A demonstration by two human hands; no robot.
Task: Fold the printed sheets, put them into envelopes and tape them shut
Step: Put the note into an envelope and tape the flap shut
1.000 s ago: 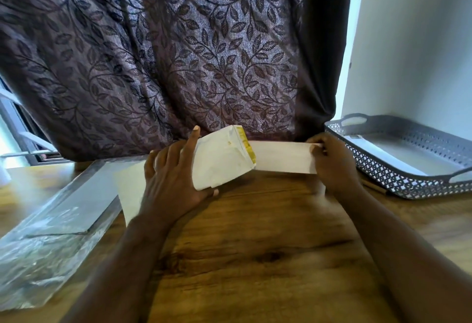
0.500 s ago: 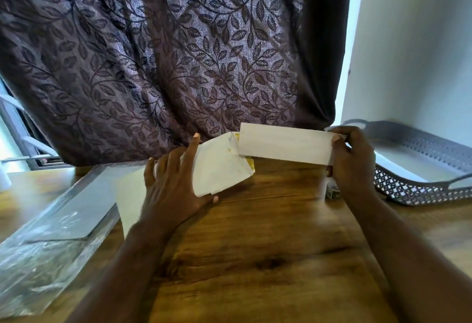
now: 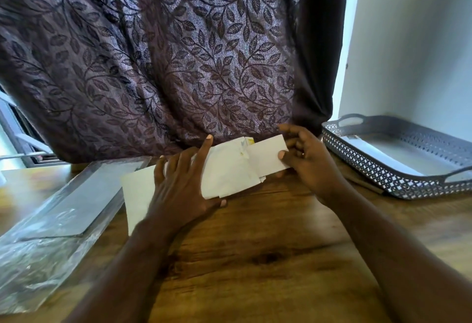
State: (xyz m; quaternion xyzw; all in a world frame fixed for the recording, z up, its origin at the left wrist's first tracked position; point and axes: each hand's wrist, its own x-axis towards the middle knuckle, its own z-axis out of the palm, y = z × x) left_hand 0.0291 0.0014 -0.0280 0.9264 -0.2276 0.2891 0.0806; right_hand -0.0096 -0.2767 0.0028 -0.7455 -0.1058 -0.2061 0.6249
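My left hand (image 3: 184, 185) grips a white envelope (image 3: 227, 172) with a yellow inner edge, held just above the wooden table (image 3: 255, 259), its mouth facing right. My right hand (image 3: 306, 162) pinches a folded white sheet (image 3: 265, 155) whose left end sits inside the envelope's mouth. About half of the sheet still shows outside. Under my left hand lies another white sheet (image 3: 138, 192), flat on the table.
A clear plastic packet (image 3: 56, 220) lies at the left. A grey perforated tray (image 3: 408, 154) holding white paper stands at the right by the wall. A dark leaf-patterned curtain (image 3: 166, 54) hangs right behind the table.
My right hand lifted the folded sheet off the table, then moved it left into the envelope's mouth. The left hand has held the envelope nearly still.
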